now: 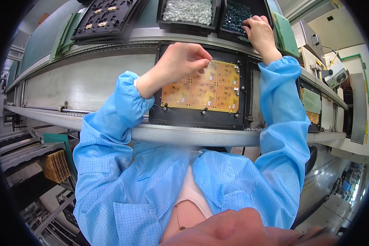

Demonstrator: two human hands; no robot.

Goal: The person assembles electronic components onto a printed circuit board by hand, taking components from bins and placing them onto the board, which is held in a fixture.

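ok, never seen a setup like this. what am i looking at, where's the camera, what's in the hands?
There's no robot here: these are a person's bare hands, in blue sleeves. The single picture comes from a fisheye camera on their head, looking down, so straight edges bend near the rim.

In front lies a yellow-orange circuit board panel in a black frame. Behind it are a black bin of white parts and another holding dark blue parts.

The left hand is over the panel, thumb and forefinger close together; the right hand reaches into the dark blue parts. I can't tell whether either grip holds a piece.
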